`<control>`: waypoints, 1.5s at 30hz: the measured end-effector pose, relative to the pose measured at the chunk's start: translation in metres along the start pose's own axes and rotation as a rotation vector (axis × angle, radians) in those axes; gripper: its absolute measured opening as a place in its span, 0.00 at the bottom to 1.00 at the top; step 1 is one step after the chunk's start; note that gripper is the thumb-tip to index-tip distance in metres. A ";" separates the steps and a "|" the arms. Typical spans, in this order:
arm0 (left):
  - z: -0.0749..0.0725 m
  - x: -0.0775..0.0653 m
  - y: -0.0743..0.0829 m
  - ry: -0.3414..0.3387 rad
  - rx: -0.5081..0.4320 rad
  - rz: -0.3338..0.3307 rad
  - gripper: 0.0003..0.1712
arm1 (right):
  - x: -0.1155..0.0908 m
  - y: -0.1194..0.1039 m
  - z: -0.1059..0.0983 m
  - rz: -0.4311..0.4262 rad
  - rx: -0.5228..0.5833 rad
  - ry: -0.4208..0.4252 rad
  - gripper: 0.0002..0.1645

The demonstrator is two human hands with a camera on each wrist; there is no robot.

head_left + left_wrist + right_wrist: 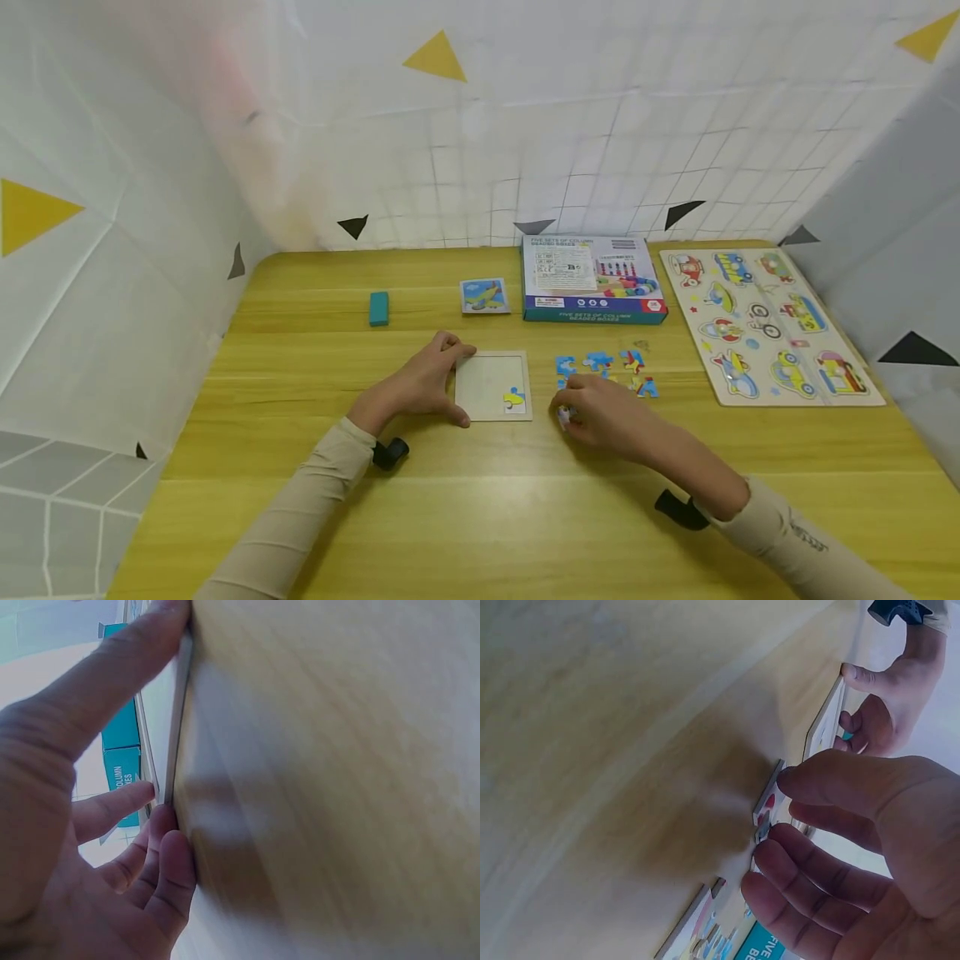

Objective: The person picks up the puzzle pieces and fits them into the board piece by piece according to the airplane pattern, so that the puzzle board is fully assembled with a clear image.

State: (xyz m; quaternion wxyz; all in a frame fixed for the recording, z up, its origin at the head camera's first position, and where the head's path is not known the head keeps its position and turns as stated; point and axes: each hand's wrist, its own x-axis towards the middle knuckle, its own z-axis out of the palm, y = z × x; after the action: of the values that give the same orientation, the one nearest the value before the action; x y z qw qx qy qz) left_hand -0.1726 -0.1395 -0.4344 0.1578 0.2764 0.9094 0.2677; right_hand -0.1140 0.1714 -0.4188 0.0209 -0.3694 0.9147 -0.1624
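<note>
A square wooden puzzle tray (480, 385) lies flat on the table, with one yellow-and-blue jigsaw piece (513, 401) in its lower right corner. My left hand (426, 379) holds the tray along its left side, thumb at the near corner and fingers at the far one. Just right of the tray, my right hand (611, 418) pinches a jigsaw piece (769, 796) between thumb and fingertips, tilted up in the right wrist view. Several loose blue, red and yellow jigsaw pieces (597, 361) lie beyond that hand, some of them hidden behind it.
A small airplane picture puzzle (484, 297) lies behind the tray, with a teal block (378, 308) to its left. At the back stands a beaded-boxes carton (592, 279). A large vehicle puzzle board (768, 329) covers the right side of the table (480, 533).
</note>
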 end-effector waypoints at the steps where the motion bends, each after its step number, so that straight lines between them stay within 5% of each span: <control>1: 0.000 0.000 0.000 0.000 0.001 0.000 0.64 | 0.000 0.000 0.000 0.002 0.001 0.000 0.10; 16: 0.000 0.000 -0.001 -0.002 -0.002 -0.001 0.64 | -0.002 -0.003 0.004 -0.016 -0.001 0.063 0.11; 45: -0.001 -0.001 0.000 -0.006 -0.015 -0.011 0.64 | -0.001 -0.005 0.005 0.010 0.033 0.017 0.13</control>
State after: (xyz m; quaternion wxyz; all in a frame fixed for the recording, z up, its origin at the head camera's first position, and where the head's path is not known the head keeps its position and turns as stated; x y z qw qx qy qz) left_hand -0.1726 -0.1404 -0.4335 0.1642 0.2712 0.9083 0.2728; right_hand -0.1091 0.1678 -0.4220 0.0202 -0.3631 0.9139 -0.1805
